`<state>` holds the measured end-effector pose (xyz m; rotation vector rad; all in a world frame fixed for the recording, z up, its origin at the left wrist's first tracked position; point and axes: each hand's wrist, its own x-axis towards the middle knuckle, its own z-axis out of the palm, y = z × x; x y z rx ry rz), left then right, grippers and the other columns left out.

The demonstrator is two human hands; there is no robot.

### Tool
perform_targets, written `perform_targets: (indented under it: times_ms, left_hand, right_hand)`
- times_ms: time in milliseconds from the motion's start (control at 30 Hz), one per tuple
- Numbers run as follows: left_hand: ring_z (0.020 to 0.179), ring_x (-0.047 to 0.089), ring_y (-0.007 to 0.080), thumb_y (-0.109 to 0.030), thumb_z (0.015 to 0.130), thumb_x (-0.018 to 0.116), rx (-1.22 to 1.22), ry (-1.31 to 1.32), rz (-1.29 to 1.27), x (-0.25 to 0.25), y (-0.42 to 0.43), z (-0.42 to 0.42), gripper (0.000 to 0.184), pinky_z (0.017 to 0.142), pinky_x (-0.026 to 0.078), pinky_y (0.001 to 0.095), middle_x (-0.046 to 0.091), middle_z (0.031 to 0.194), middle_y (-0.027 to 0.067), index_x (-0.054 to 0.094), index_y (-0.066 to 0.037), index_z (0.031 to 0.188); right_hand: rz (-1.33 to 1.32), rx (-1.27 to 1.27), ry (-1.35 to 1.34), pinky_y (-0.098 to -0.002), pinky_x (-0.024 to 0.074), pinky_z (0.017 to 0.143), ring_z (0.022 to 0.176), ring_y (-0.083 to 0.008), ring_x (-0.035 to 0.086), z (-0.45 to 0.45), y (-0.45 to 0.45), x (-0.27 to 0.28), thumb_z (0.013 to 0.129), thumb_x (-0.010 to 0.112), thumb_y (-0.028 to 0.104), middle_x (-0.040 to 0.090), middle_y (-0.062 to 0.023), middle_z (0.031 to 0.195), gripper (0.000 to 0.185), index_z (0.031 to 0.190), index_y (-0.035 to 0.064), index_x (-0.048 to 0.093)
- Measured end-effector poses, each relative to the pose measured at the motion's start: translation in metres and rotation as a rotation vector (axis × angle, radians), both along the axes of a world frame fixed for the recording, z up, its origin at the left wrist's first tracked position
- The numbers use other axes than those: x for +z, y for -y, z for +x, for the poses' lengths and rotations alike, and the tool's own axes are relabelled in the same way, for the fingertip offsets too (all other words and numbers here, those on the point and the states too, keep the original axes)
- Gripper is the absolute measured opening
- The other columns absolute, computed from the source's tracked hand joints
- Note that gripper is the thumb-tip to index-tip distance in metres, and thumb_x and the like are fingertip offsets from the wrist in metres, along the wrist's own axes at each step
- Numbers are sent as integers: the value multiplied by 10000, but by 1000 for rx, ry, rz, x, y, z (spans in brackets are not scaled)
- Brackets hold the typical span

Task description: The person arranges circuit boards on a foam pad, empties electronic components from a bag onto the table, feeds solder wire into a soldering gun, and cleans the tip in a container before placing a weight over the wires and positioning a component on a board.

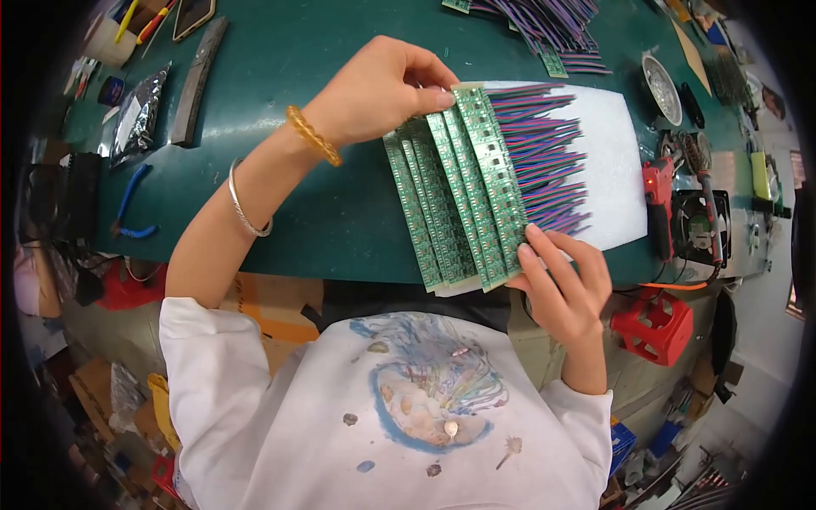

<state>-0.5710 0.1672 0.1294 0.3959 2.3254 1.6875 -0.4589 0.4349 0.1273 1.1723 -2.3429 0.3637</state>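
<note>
Several long green circuit board strips [455, 187] lie side by side and overlapping, partly on a white foam sheet [616, 161]. From the rightmost strip [495, 170], rows of thin purple, red and blue wires [544, 153] fan out to the right. My left hand [399, 93] pinches the top end of this strip between thumb and fingers. At its bottom end, my right hand [565, 285] grips the corner, fingertips on the board's face and the thumb hidden below. The strip sits slightly over the ones to its left.
Blue pliers [129, 204], a grey metal bar [200, 81] and a silvery bag [143, 115] lie left on the green table [280, 51]. More wired boards [552, 34] are at the back. A red tool [657, 200], a fan [701, 223] and a metal dish [661, 89] stand right.
</note>
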Motion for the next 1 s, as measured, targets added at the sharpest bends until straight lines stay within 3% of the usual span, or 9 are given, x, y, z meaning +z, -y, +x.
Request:
perform_targets:
  times_ms: [233,567,733,1000]
  left_hand:
    - [679,571,109,-99,784,652,43,-174,-387,-1,-1,5,191,658,470,255,626,730,61,664,11,940]
    - [703,598,131,-90,788,635,73,-239,-433,2,-3,3,206,675,481,254,651,772,89,666,18,960]
    - [752,578,87,-84,816,623,-2,102,-25,9,3,-4,243,700,469,231,659,889,56,650,20,1033]
    - [801,593,93,-86,837,612,13,69,142,3,1,-1,238,719,463,211,663,922,53,642,22,1048]
  right_hand:
    - [-27,-48,52,-330,471,626,816,-259,606,7,8,-14,778,670,319,654,-109,1010,337,936,22,648]
    - [-89,-157,55,-341,451,667,841,-256,600,14,17,-19,791,656,375,636,-98,1046,388,964,29,625]
    - [-128,-149,76,-337,456,686,847,-260,599,13,15,-13,784,661,381,637,-101,1047,402,970,27,621]
    - [-76,-154,-4,-345,466,690,845,-280,601,14,10,15,774,670,358,653,-121,993,388,939,9,633]
